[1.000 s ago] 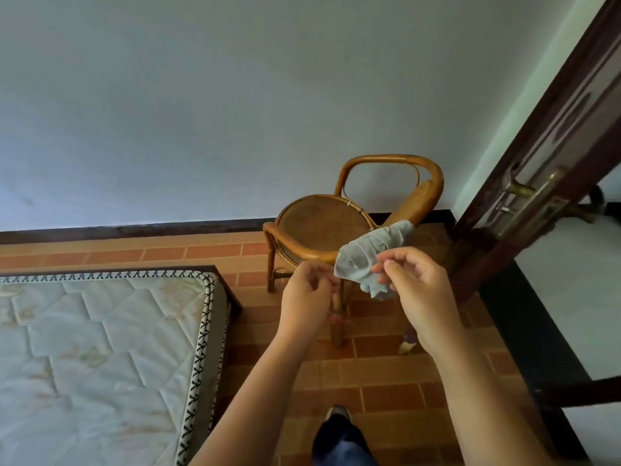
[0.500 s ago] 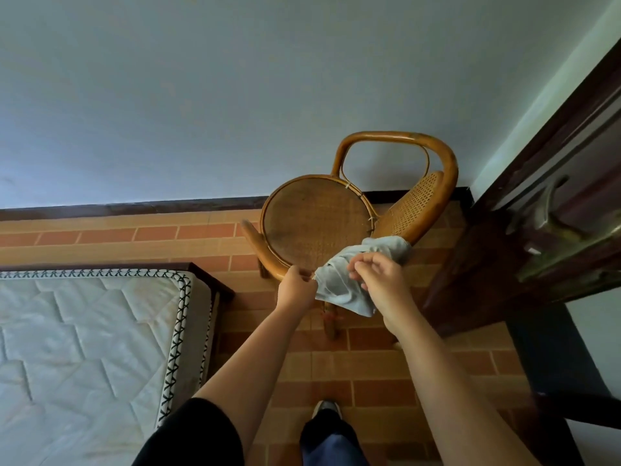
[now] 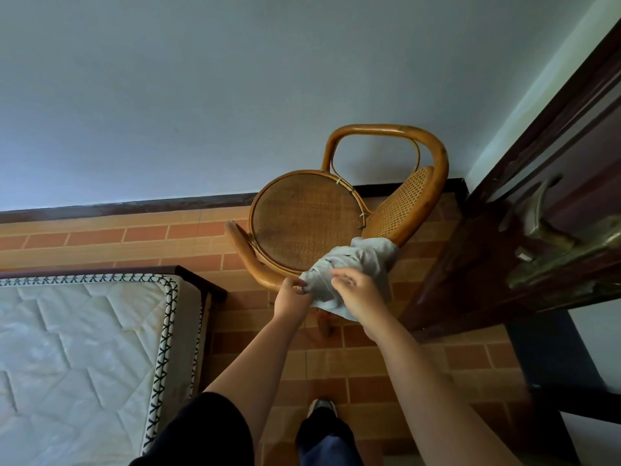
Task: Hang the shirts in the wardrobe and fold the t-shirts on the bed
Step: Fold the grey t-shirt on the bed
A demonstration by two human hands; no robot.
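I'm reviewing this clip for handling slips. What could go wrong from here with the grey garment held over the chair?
1. The grey garment is bunched between the left hand and the right hand, and one end seems to lie at the arm of the rattan chair. Pulling it away could snag it there.
2. A loose fold hangs below the hands over the tiled floor, so a weak pinch might let it drop.

Both hands work a crumpled grey garment (image 3: 353, 264) draped over the front arm of a rattan chair (image 3: 305, 223) — the left hand (image 3: 291, 299) pinches its edge, the right hand (image 3: 358, 294) grips a bunched fold. A quilted mattress (image 3: 84, 348) lies lower left; a dark wooden door (image 3: 554, 203) stands right.
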